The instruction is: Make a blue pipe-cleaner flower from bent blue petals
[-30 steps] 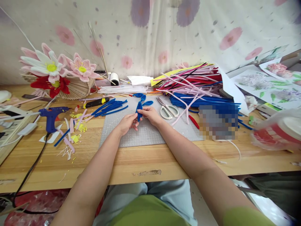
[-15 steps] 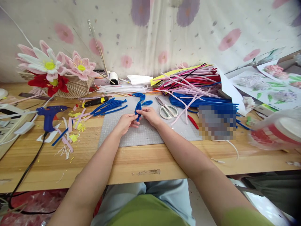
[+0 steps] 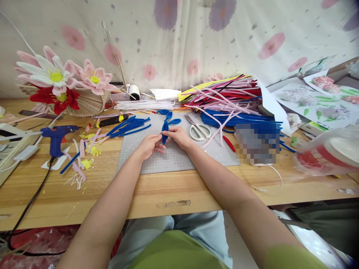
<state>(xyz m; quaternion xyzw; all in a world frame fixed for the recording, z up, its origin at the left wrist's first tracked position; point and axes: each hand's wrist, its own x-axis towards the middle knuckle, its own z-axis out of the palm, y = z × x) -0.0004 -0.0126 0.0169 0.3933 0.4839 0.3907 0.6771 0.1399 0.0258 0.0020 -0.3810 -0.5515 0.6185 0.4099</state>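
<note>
A bent blue pipe-cleaner petal [image 3: 165,127] is pinched between both hands above the grey cutting mat [image 3: 179,160]. My left hand [image 3: 151,146] closes thumb and forefinger on its left side, with the lower fingers loosely curled. From the right, my right hand [image 3: 178,137] grips the same petal, thumb against forefinger. Just beyond the fingertips are more blue pipe-cleaner loops [image 3: 175,121]; whether they join the held petal, I cannot tell. White-handled scissors [image 3: 199,130] lie to the right of my right hand.
Loose blue pipe cleaners [image 3: 130,126] lie left on the mat's edge, near a black-and-yellow cutter [image 3: 112,120]. A blue glue gun [image 3: 57,140] stands farther left among scraps. Fuzzy flowers [image 3: 56,76] rise behind it. A colourful pipe-cleaner pile [image 3: 224,93] fills the back right.
The whole view has shifted slightly. Both hands keep hold of the blue petal in nearly the same place, with only small finger movement.
</note>
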